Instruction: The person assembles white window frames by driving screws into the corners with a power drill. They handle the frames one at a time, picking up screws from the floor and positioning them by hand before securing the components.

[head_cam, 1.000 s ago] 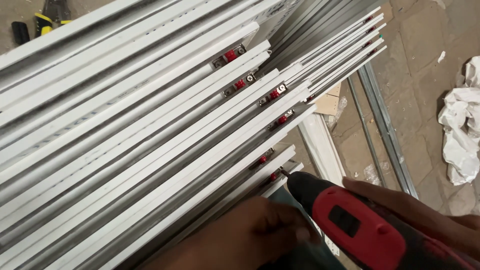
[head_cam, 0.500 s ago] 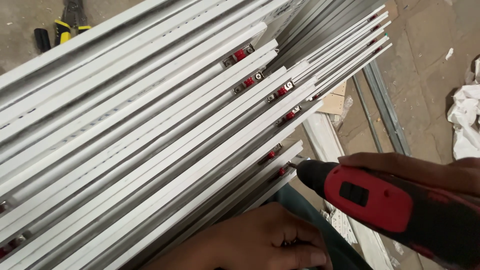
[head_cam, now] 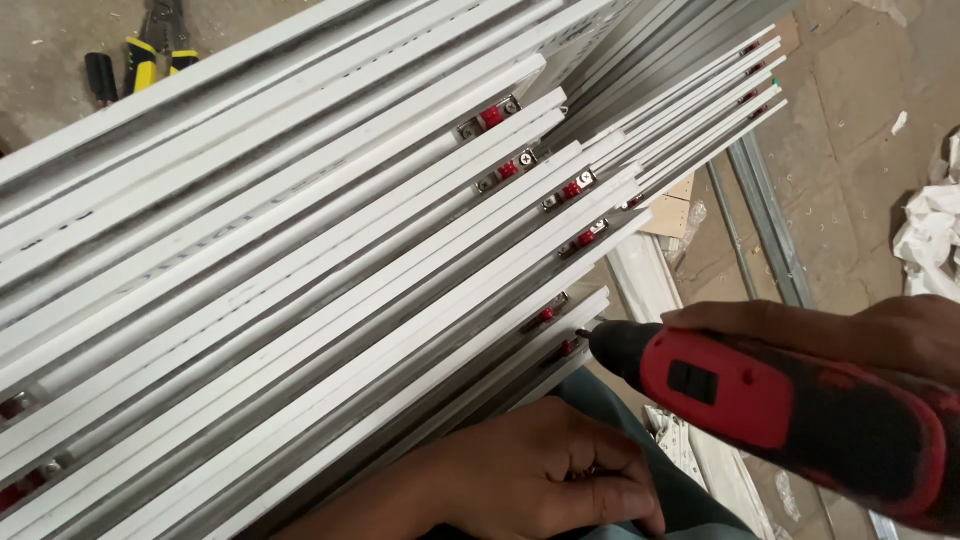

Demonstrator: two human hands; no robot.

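A stack of long white window-frame profiles runs diagonally across the view, with small red-and-metal roller fittings set in their ends. My right hand grips a red and black cordless drill; its bit tip touches a red fitting on a lower profile end. My left hand is closed at the bottom, pressed against the underside of the stack; what it holds, if anything, is hidden.
Yellow-handled pliers and a black tool lie on the concrete floor at the top left. Metal rails and a white profile offcut lie on the floor to the right. Crumpled white wrapping sits at the right edge.
The drill has dropped slightly and edged left, bringing its bit onto the lower red fitting. My left hand has curled tighter under the stack. The view shifted a little.
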